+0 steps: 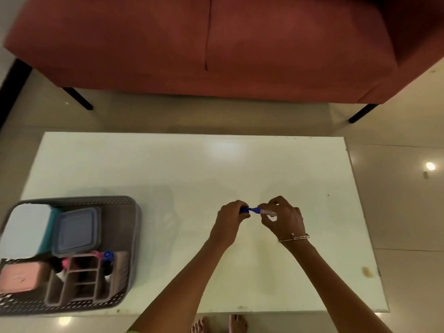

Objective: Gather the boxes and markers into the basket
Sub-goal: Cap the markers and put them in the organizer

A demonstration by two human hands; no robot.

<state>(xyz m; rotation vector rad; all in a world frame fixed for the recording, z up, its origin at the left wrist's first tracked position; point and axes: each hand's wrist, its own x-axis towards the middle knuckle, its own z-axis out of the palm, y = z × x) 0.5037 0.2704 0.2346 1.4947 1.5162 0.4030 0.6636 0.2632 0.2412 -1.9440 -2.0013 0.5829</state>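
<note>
Over the middle of the white table [168,164] both hands meet on a blue marker [255,210]. My left hand [229,221] is closed around its blue cap end. My right hand [282,218], with a bracelet on the wrist, pinches the white barrel. The grey basket [129,236] sits at the table's near left corner. Inside it lie a white-lidded teal box [26,228], a grey lidded box [75,230], a pink box [20,276] and a brown divided holder [79,280]. A blue-capped marker [108,257] and a pink marker [64,265] stand in the holder.
A red sofa [216,44] on black legs stands beyond the table's far edge. Glossy tiled floor [403,212] surrounds the table. Bare feet [218,324] show below the near edge. A small brown stain [367,272] marks the table's right side.
</note>
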